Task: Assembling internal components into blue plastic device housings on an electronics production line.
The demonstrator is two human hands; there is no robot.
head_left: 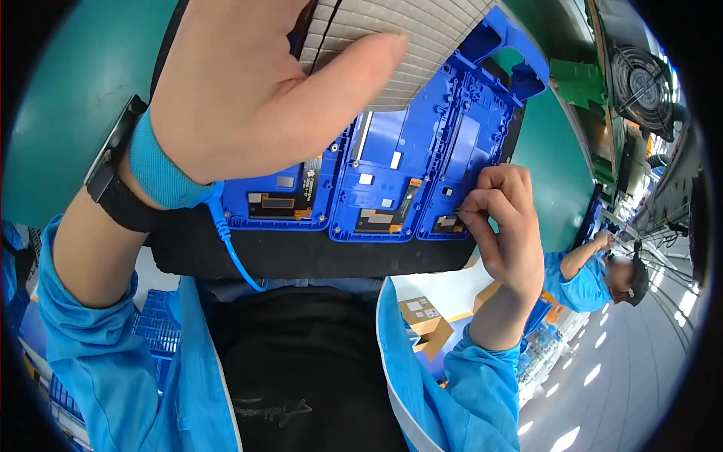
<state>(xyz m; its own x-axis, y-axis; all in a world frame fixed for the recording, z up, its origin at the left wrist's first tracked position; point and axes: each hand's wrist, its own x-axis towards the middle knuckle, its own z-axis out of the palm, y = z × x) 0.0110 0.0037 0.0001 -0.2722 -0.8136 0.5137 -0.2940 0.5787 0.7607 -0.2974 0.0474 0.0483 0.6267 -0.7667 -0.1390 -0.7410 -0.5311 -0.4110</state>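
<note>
My left hand point(263, 98), with a blue wrist strap point(162, 169) and a watch, grips a sheet of small grey rectangular pads point(433, 45), its thumb lying across the top. The hand and sheet cover part of three blue plastic housings lying side by side: a left one point(256, 184), a middle one point(376, 196) and a right one point(452, 169). White and grey patches and dark flex circuits with orange ends show inside them. My right hand point(504, 226) is closed in a pinch at the right housing's lower right corner, fingertips against the small dark circuit point(446, 224). What the fingertips hold is hidden.
The housings lie on a black foam pad point(301, 256) on a green table point(68, 98). A fan point(642, 87) stands at the upper right. An open cardboard box point(425, 324) is below, beyond the near edge. Another person point(584, 279) in blue works at the right.
</note>
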